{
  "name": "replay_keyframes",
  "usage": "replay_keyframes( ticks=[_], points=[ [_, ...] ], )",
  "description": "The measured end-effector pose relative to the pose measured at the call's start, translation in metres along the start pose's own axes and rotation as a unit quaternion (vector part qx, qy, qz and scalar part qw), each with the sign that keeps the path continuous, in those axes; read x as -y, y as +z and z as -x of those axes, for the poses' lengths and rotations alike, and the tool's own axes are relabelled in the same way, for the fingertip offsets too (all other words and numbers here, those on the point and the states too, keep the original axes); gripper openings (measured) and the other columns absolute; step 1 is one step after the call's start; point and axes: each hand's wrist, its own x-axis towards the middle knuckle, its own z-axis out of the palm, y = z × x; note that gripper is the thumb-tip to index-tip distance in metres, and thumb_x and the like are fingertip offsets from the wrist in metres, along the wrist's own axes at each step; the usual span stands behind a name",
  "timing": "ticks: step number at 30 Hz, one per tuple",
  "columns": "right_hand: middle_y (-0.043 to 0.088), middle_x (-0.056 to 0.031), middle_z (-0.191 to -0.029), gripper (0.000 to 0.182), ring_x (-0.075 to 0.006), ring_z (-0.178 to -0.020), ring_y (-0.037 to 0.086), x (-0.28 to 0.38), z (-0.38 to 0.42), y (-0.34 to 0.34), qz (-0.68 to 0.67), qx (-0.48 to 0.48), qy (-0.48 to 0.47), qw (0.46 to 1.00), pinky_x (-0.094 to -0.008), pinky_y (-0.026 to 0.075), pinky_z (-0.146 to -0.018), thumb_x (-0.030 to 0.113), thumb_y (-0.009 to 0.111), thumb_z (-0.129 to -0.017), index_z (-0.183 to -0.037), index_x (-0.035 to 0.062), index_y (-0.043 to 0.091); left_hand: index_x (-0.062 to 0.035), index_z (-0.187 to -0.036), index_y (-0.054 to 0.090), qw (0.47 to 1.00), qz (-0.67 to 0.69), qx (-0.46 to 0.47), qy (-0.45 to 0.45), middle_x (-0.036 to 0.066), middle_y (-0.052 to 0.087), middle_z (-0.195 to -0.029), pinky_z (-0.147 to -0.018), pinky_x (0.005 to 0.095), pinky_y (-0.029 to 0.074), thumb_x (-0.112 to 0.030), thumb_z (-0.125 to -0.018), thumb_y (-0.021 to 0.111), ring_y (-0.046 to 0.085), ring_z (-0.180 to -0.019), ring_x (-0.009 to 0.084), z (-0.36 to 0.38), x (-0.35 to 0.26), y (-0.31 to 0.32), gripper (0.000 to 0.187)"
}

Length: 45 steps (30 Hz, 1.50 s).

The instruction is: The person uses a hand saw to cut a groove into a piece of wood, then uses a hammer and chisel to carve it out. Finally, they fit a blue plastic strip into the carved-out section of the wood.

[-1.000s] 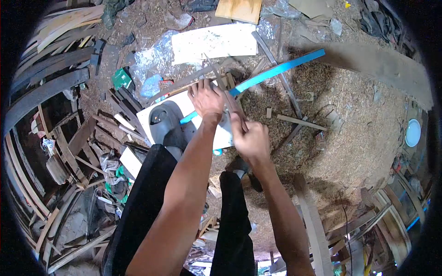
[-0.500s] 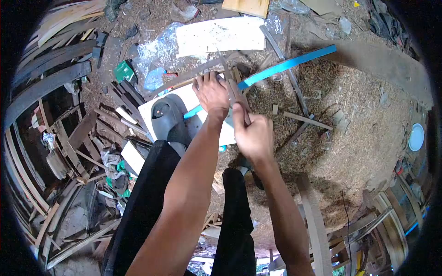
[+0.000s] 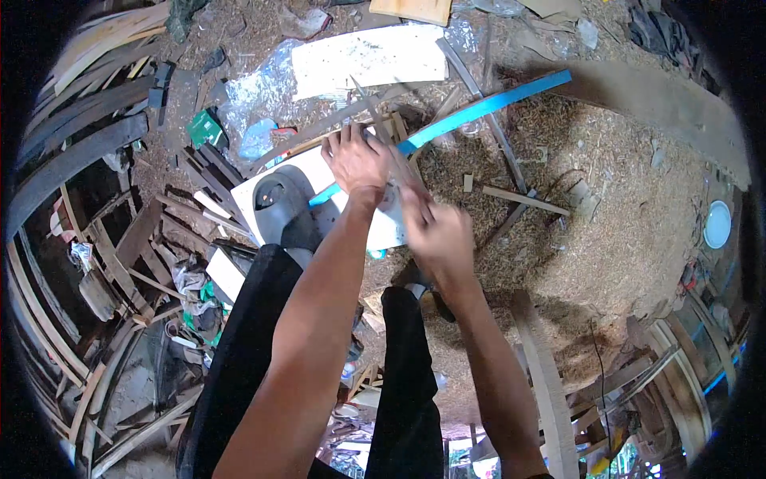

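My left hand (image 3: 357, 162) presses down on a long blue strip (image 3: 487, 110) that lies across a white board (image 3: 385, 225). My right hand (image 3: 435, 227) is wrapped round the handle end of a saw (image 3: 373, 105), blurred by motion. The thin blade crosses the strip just right of my left hand, its tip pointing up and left. A foot in a dark slipper (image 3: 279, 203) stands on the board and on the near end of the strip.
Wood scraps (image 3: 527, 199) and sawdust cover the ground on the right. A white sheet (image 3: 371, 60) lies beyond the board, a green box (image 3: 206, 129) to its left. A wide plank (image 3: 662, 116) is at the upper right, a round white lid (image 3: 717, 224) at the far right.
The view has shifted slightly, so most things sit a little further left. My right hand and the saw have moved a little along the cut; my left hand stays on the strip.
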Motion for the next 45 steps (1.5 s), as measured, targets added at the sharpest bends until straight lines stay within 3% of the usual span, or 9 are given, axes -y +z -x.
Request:
replay_keyframes(
  ticks=[5,9,10,12,17,29,33,38,45],
  points=[
    [0.063,-0.0244,-0.07,0.04,-0.0432,-0.068,0.064,0.01,0.031,-0.022,-0.008,0.024,0.062,0.998,-0.0484,0.053,-0.062,0.036,0.057,-0.093,-0.079,0.0001,0.069,-0.0064,-0.116,0.065,1.0,-0.008,-0.018,0.007,0.011,0.063,-0.12,-0.11,0.0464,0.027,-0.023,-0.079,0.053,0.05,-0.121,0.0286,-0.004,0.0,0.011,0.042],
    [0.052,-0.0133,-0.049,0.034,-0.0109,-0.048,0.06,0.016,0.134,-0.093,-0.082,0.053,0.11,0.989,-0.0333,0.041,-0.044,0.028,0.054,-0.097,-0.103,-0.0012,0.07,-0.0043,-0.109,0.066,0.996,-0.016,-0.08,0.02,0.012,0.063,-0.119,-0.11,0.0465,0.027,-0.019,-0.076,0.053,0.052,-0.118,0.0279,0.003,0.001,0.009,0.038],
    [0.052,-0.0133,-0.049,0.034,-0.0109,-0.048,0.06,0.014,0.134,-0.097,-0.083,0.053,0.107,0.989,-0.0333,0.041,-0.044,0.028,0.054,-0.097,-0.103,-0.0012,0.07,-0.0043,-0.109,0.066,0.996,-0.016,-0.083,0.019,0.012,0.063,-0.119,-0.11,0.0465,0.027,-0.019,-0.076,0.053,0.052,-0.118,0.0279,0.0,0.0,0.009,0.038],
    [0.069,-0.0195,-0.083,0.028,-0.0326,-0.071,0.071,0.013,0.137,-0.1,-0.033,0.095,0.123,0.987,-0.0386,0.055,-0.059,0.02,0.057,-0.093,-0.113,0.0035,0.067,-0.0042,-0.107,0.066,0.997,-0.016,-0.072,0.015,0.012,0.063,-0.119,-0.11,0.0466,0.028,-0.019,-0.077,0.052,0.052,-0.118,0.0277,0.002,0.001,0.009,0.036],
    [0.063,-0.0216,-0.065,0.043,-0.0435,-0.061,0.063,-0.005,0.018,-0.002,-0.007,-0.015,0.022,1.0,-0.0484,0.052,-0.06,0.04,0.057,-0.091,-0.071,0.0031,0.069,-0.006,-0.107,0.067,1.0,0.002,-0.029,0.007,0.011,0.064,-0.117,-0.11,0.0464,0.028,-0.019,-0.078,0.052,0.052,-0.118,0.0271,-0.003,0.003,0.011,0.035],
    [0.064,-0.0224,-0.07,0.03,-0.0378,-0.062,0.066,0.008,0.112,-0.09,-0.046,0.038,0.055,0.997,-0.0421,0.053,-0.056,0.025,0.059,-0.092,-0.084,-0.0018,0.069,-0.0072,-0.108,0.066,0.998,-0.021,-0.058,0.01,0.011,0.063,-0.117,-0.109,0.0475,0.03,-0.021,-0.08,0.05,0.051,-0.118,0.0299,0.002,0.003,0.01,0.035],
    [0.061,-0.026,-0.067,0.051,-0.044,-0.063,0.063,-0.018,0.002,0.009,-0.027,0.003,-0.003,1.0,-0.05,0.05,-0.058,0.045,0.054,-0.091,-0.074,-0.0003,0.069,-0.0112,-0.115,0.066,0.999,-0.042,-0.01,0.012,0.007,0.063,-0.12,-0.108,0.0454,0.029,-0.024,-0.084,0.05,0.05,-0.12,0.0271,0.0,0.005,0.009,0.037],
    [0.065,-0.0279,-0.078,0.059,-0.0465,-0.077,0.065,0.01,-0.001,-0.012,-0.031,0.079,0.104,0.991,-0.0508,0.053,-0.074,0.053,0.047,-0.093,-0.081,0.0002,0.071,-0.0093,-0.107,0.067,0.997,-0.006,-0.066,0.032,0.009,0.064,-0.114,-0.108,0.0456,0.03,-0.022,-0.081,0.051,0.051,-0.117,0.027,0.006,0.013,0.018,0.033],
    [0.067,-0.0231,-0.082,0.027,-0.0374,-0.075,0.069,0.0,0.114,-0.083,-0.07,0.069,0.096,0.991,-0.0421,0.055,-0.067,0.026,0.057,-0.094,-0.1,0.0046,0.072,-0.009,-0.106,0.069,0.997,-0.025,-0.074,0.023,0.01,0.066,-0.111,-0.106,0.0457,0.032,-0.019,-0.084,0.049,0.053,-0.115,0.0295,0.002,0.006,0.013,0.032]
  ],
)
